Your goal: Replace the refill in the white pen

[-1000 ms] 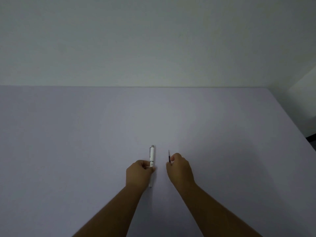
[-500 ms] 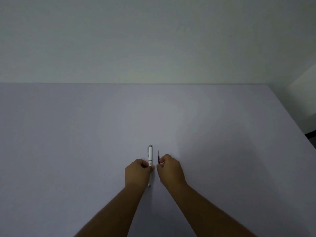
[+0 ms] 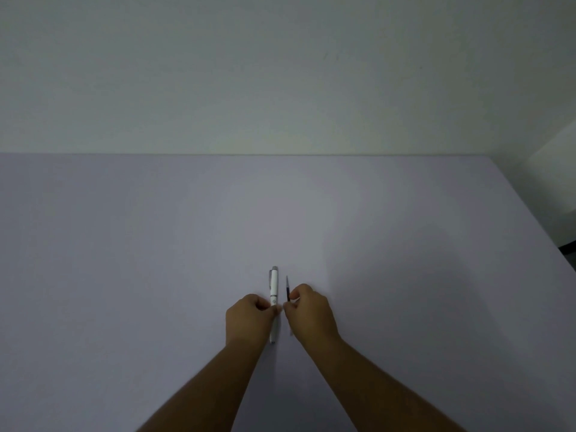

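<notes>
The white pen (image 3: 274, 285) with a silver clip points away from me over the table. My left hand (image 3: 249, 318) grips it around its middle, and its tip shows below my fingers. A thin dark refill (image 3: 287, 288) stands just right of the pen, parallel to it. My right hand (image 3: 311, 313) pinches the refill's lower part between thumb and fingers. The two hands almost touch at the fingertips.
A pale lilac table (image 3: 156, 260) spreads all around the hands. Its far edge meets a plain wall (image 3: 280, 73). The table's right edge (image 3: 536, 226) runs diagonally, with a dark gap beyond it.
My right hand has carried the refill leftward until it sits close beside the pen. My left hand and the pen have hardly moved.
</notes>
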{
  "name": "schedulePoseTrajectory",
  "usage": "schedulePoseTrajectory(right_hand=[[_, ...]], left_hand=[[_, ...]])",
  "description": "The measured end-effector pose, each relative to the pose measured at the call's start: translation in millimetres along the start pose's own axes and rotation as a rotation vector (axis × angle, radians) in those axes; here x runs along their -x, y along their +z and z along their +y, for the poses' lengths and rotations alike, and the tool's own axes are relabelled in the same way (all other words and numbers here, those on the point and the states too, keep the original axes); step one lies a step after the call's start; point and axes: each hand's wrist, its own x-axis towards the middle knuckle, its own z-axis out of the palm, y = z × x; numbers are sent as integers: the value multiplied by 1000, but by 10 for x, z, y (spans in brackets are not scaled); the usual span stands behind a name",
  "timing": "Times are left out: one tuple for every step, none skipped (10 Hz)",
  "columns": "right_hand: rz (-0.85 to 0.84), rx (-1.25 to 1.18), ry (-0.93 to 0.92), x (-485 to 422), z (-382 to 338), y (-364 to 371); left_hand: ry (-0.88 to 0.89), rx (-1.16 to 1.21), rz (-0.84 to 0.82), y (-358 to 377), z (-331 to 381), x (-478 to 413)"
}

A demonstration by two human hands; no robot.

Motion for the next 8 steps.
schedulePoseTrajectory(right_hand=[[2,2,-2,2,1,2],[-2,7,3,13,0,3],[1,1,-1,7,1,0],[0,-8,-2,14,-6,-11],[7,-22,-2,22,-1,0],[9,-37,-2,38,-6,-6],[19,-61,11,45,4,-35],[70,-64,26,68,16,-99]], left_hand=[[4,-4,-1,-3,-8,-4],[11,-9,-9,0,-17,1],[13,-4,-10,9,-28,-1],[10,6,-11,16,-27,-2],[13,2,-3,22,-27,-4],[10,3,-3,8,-40,2],[13,-9,-19,-14,-60,-3],[10,-10,-1,-93,-75,31]])
